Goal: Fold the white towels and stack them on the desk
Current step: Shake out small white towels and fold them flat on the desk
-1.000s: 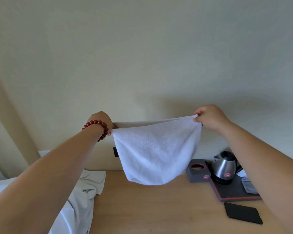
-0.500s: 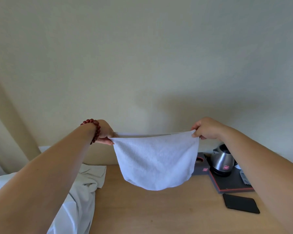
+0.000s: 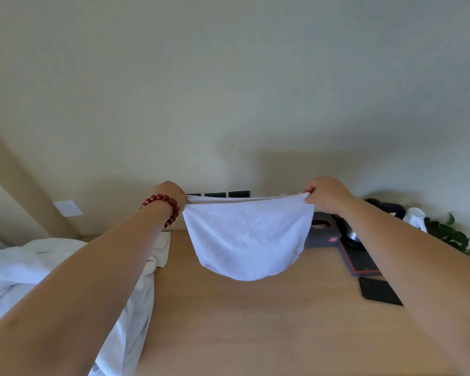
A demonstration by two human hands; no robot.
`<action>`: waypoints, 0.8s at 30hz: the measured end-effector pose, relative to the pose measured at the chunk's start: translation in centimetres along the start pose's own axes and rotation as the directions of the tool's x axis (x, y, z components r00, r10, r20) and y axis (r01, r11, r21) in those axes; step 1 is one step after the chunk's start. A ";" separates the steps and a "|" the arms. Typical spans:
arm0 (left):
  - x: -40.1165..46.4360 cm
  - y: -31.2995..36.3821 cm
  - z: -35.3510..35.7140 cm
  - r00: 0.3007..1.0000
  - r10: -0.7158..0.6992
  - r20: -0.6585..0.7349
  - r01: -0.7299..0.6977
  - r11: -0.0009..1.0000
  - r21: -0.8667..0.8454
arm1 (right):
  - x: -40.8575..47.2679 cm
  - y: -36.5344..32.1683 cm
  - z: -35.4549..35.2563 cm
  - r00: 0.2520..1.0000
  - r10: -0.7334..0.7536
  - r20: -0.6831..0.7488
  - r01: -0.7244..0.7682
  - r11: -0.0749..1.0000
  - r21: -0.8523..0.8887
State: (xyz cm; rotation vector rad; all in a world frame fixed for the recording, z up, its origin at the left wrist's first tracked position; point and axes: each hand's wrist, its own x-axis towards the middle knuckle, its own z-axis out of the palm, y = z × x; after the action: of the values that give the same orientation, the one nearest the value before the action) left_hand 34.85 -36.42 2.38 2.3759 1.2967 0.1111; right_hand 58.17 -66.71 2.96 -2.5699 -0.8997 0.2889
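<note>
Head view: my left hand (image 3: pixel 171 195) and right hand (image 3: pixel 323 192) pinch one white towel (image 3: pixel 246 237) doubled above the desk (image 3: pixel 255 321); no folded stack visible, unfolded linen (image 3: pixel 25 270) remains at its left edge.

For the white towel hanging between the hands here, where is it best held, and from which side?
By its two top corners, as now: left hand and right hand each pinch an end of the taut upper edge of the towel, coming from its outer sides, so it hangs clear above the desk.

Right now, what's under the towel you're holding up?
Bare wooden desk lies under the hanging towel, no stack there. Behind it, black wall sockets peek over the top edge; the wall lower down is covered.
</note>
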 end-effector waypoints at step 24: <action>-8.3 -13.1 26.9 0.956 0.142 0.256 -0.200 0.956 0.213 | -8.2 15.6 32.8 0.998 0.066 -0.020 -0.068 0.992 -0.109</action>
State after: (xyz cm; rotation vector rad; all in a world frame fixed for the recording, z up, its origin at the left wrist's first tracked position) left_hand 27.19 -45.92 -26.12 2.6043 1.0378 -0.2867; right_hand 49.94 -73.11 -32.76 -2.7033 -0.8466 0.2432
